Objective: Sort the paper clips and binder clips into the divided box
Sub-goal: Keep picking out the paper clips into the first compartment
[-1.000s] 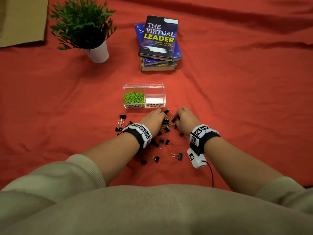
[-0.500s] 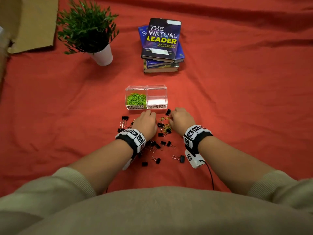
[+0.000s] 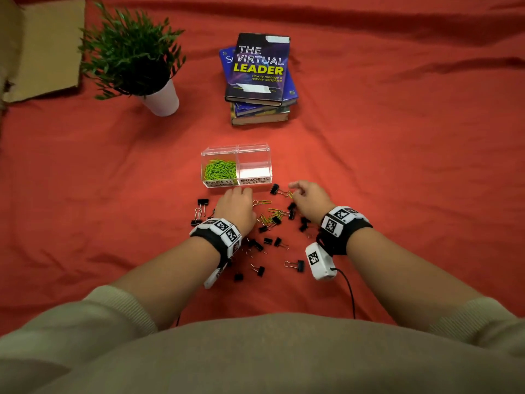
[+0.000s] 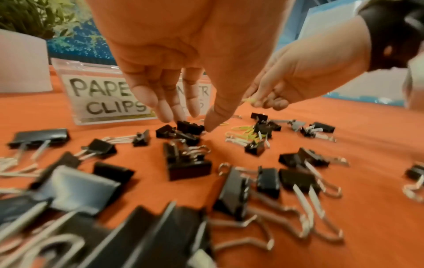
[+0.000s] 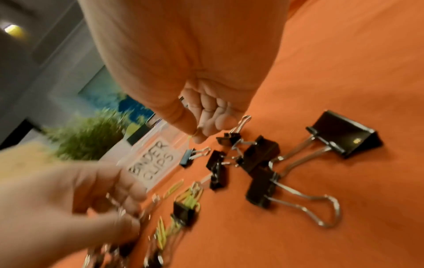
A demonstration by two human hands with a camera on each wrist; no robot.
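Observation:
The clear divided box (image 3: 252, 151) stands on the red cloth. Its left cell, labelled PAPER CLIPS, holds green paper clips (image 3: 220, 169). The BINDER CLIPS cell (image 3: 254, 169) looks empty. Black binder clips (image 3: 297, 264) and a few loose yellow-green paper clips (image 3: 274, 213) lie scattered in front of it. My left hand (image 3: 237, 207) points its fingers down, thumb and fingertips pinching a small black binder clip (image 4: 192, 127) that lies on the cloth. My right hand (image 5: 195, 135) pinches a thin yellow-green paper clip (image 5: 189, 140) just above the cloth, near the box's front right corner.
A potted plant (image 3: 136, 58) stands at the back left and a stack of books (image 3: 258, 78) behind the box. A cardboard sheet (image 3: 42, 46) lies at the far left. Larger binder clips (image 5: 344, 134) lie right of my right hand.
My hands have drawn apart from the middle of the pile. The right hand moved forward and right with a paper clip; the left hand shifted left onto a binder clip.

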